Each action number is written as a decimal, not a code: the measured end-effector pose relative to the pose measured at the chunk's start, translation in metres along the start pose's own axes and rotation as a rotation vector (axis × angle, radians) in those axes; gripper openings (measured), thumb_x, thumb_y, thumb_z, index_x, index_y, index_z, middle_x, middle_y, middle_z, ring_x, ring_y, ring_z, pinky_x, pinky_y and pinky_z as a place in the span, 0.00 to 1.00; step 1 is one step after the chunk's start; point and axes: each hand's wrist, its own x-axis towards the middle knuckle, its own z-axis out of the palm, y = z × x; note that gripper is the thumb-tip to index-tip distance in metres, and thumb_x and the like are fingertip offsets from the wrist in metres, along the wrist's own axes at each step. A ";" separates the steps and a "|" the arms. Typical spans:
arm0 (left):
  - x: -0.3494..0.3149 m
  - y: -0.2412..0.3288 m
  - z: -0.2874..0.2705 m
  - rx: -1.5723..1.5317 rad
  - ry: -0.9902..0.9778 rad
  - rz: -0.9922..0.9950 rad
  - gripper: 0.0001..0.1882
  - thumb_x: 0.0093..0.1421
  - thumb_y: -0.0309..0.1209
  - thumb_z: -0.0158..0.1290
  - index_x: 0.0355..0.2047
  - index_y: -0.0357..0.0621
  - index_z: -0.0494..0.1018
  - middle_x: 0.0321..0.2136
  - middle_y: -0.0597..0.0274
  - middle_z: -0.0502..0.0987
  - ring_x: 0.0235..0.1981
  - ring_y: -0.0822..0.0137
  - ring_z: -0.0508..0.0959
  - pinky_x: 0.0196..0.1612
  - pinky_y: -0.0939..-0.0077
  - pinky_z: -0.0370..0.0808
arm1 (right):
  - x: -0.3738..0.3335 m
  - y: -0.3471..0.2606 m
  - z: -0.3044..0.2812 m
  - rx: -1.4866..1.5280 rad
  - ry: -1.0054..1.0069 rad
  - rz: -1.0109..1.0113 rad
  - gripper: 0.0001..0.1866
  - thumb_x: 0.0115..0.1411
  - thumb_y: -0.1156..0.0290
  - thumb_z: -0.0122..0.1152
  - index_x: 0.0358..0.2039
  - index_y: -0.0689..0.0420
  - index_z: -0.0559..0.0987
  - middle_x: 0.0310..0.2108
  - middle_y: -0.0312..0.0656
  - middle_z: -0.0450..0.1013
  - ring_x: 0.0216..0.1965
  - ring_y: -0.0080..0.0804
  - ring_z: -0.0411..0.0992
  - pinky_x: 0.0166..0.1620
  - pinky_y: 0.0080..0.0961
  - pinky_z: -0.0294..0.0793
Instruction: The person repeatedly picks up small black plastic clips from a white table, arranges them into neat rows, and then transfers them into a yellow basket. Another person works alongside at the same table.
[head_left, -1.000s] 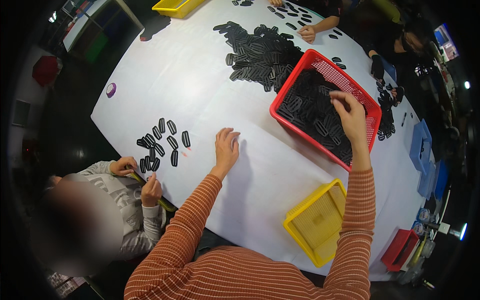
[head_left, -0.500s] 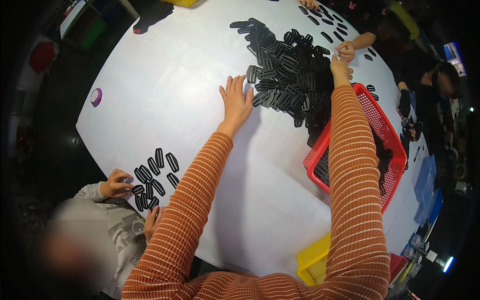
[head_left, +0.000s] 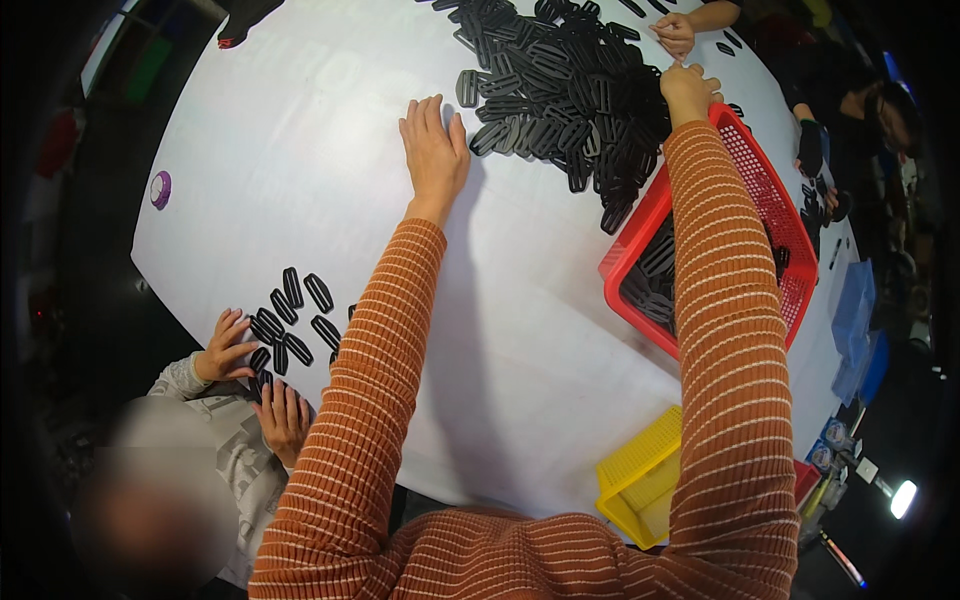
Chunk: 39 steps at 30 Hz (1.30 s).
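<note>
The left hand (head_left: 434, 150) is laid flat and open on the white table (head_left: 300, 130), upper centre of the frame, just beside the black clips (head_left: 560, 90) heaped at the top. The right hand (head_left: 688, 88) is reached into the heap's right edge, above the red basket (head_left: 770, 200); its fingers seem curled, but whether a clip is gripped cannot be told. More clips lie in the basket. At lower left, another person's hands (head_left: 225, 345) are set by a small row of clips (head_left: 290, 320). A yellow bin (head_left: 640, 480) is seen at lower right.
</note>
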 end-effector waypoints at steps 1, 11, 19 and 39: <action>0.001 0.005 0.005 -0.018 0.003 0.012 0.22 0.67 0.35 0.46 0.58 0.36 0.64 0.57 0.45 0.67 0.65 0.42 0.58 0.68 0.42 0.50 | 0.010 0.019 0.001 -0.033 0.005 0.045 0.28 0.70 0.57 0.35 0.59 0.63 0.70 0.62 0.46 0.64 0.62 0.56 0.54 0.62 0.56 0.48; 0.007 0.007 0.006 -0.014 -0.042 -0.058 0.24 0.68 0.38 0.45 0.59 0.37 0.64 0.59 0.48 0.66 0.67 0.45 0.56 0.68 0.41 0.45 | 0.063 0.097 0.040 0.171 -0.038 0.083 0.32 0.67 0.44 0.38 0.61 0.54 0.70 0.64 0.56 0.61 0.65 0.55 0.57 0.65 0.49 0.54; 0.046 0.036 0.050 0.012 -0.114 -0.046 0.29 0.68 0.48 0.41 0.62 0.44 0.64 0.62 0.48 0.64 0.68 0.46 0.53 0.68 0.38 0.39 | 0.057 0.010 0.074 0.368 -0.185 -0.048 0.46 0.55 0.23 0.39 0.66 0.38 0.65 0.67 0.58 0.55 0.67 0.62 0.52 0.65 0.57 0.52; -0.036 0.084 0.028 -0.205 -0.162 0.045 0.21 0.65 0.37 0.48 0.56 0.46 0.71 0.55 0.52 0.69 0.60 0.52 0.64 0.68 0.48 0.50 | -0.132 -0.041 0.017 0.372 -0.392 -0.127 0.36 0.57 0.32 0.52 0.62 0.35 0.71 0.66 0.46 0.53 0.69 0.52 0.47 0.61 0.78 0.47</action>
